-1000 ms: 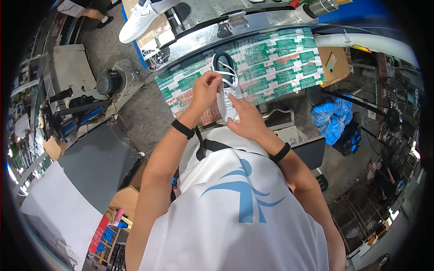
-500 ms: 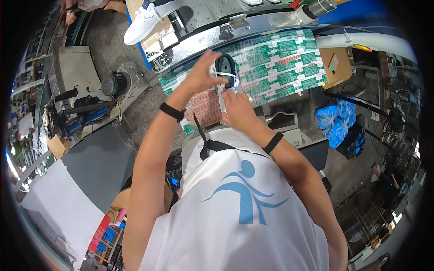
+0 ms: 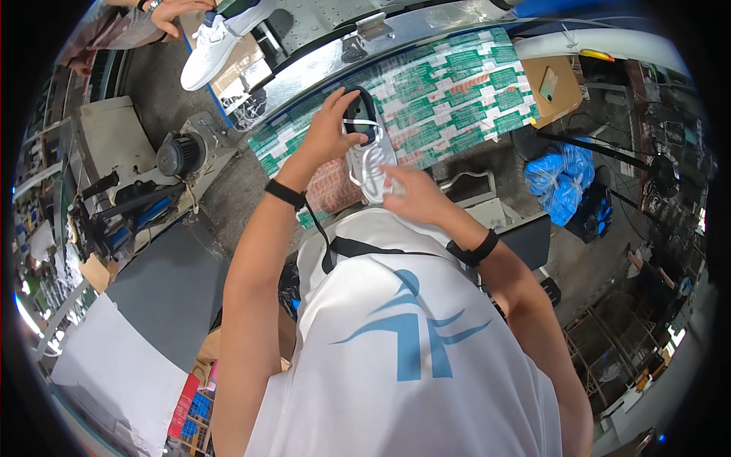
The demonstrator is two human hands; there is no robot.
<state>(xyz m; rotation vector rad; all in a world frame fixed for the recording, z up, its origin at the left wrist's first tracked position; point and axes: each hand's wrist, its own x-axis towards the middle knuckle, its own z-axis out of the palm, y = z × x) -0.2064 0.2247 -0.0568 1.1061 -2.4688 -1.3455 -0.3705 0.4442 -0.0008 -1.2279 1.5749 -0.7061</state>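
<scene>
Two black wristbands (image 3: 285, 194): one on each wrist, in front of the white shirt (image 3: 365, 335).
Right hand (image 3: 417, 196): beside the toe half of the shoe, on its right side, fingers bent toward the laces; blurred, so I cannot tell whether it pinches anything.
White shoe (image 3: 373, 193): on the counter, sole down, in front of the body.
Toe and long axis: toe points back at the wearer, heel away; the axis runs nearly straight out, heel leaning slightly left.
White laces (image 3: 371, 161): loosely looped over the front, one strand crossing the dark collar.
Left hand (image 3: 329, 133): at the shoe's left side by the collar, thumb and fingers spread apart.
Counter (image 3: 472, 95): covered in green-and-white printed material.
Metal edge (image 3: 324, 75): beyond the counter.
Second white shoe (image 3: 207, 55): far left, toe toward the lower left.
Co-worker's hand (image 3: 177, 11): close to that shoe's collar.
</scene>
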